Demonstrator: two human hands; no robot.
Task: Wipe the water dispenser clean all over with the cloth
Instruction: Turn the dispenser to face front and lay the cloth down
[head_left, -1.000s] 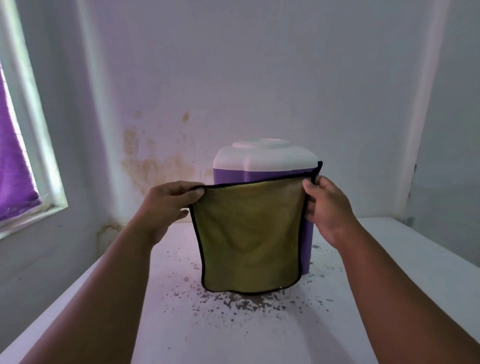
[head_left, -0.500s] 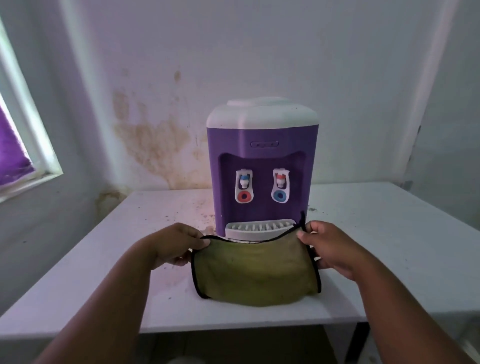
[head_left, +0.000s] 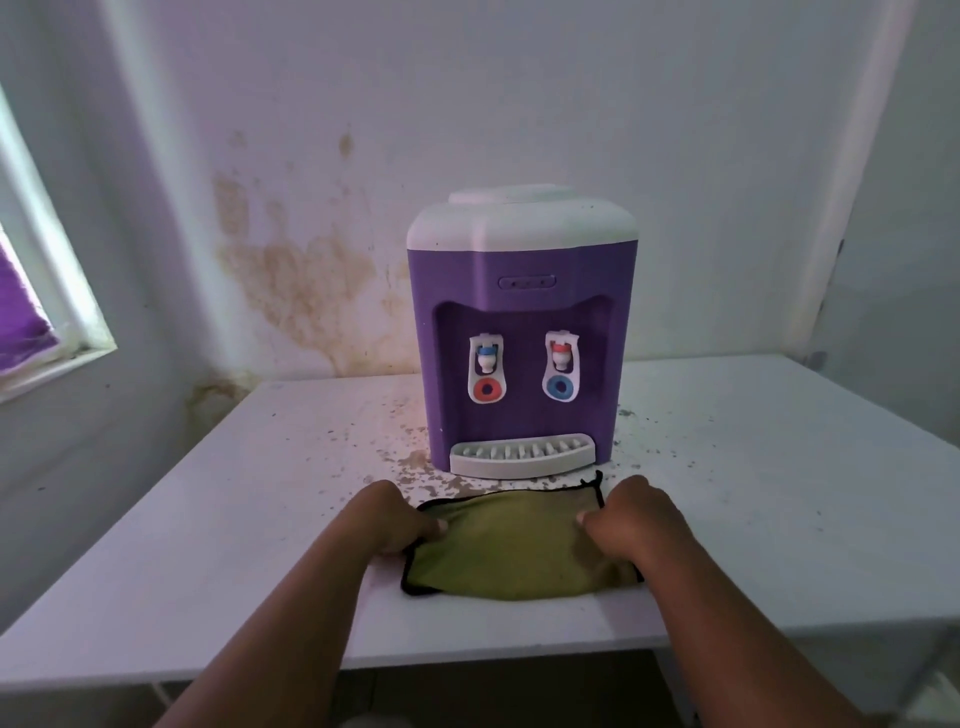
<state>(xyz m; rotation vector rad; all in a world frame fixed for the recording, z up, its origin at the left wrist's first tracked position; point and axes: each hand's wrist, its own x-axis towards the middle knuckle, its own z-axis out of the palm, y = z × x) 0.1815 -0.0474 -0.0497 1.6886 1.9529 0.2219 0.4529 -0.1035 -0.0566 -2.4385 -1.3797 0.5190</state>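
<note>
A purple plastic water dispenser with a white domed top (head_left: 522, 332) stands upright towards the back edge of the white counter (head_left: 779, 467), about midway between its left and right edges. In its recessed front sit two white taps, the left one with a blue knob over a red ring (head_left: 487, 375), the right one with a red knob over a blue ring (head_left: 560, 373). A white slotted drip tray (head_left: 521, 454) juts out at its foot.

Just in front of the tray, near the front edge of the counter, lies a yellow-green cloth with black piping (head_left: 514, 543), spread mostly flat with its far right corner curled up. The left hand (head_left: 387, 519) rests on the cloth's left edge, its grip narrow, fingers curled and pinching the fabric. The right hand (head_left: 631, 519) sits on the cloth's right edge, grip likewise closed around the fabric there.

Dark crumbs and brownish specks (head_left: 415, 462) are scattered over the counter around the dispenser's base, thickest to its front left. The white wall (head_left: 519, 104) behind bears a brown stain (head_left: 301, 280) to the left of the dispenser.
</note>
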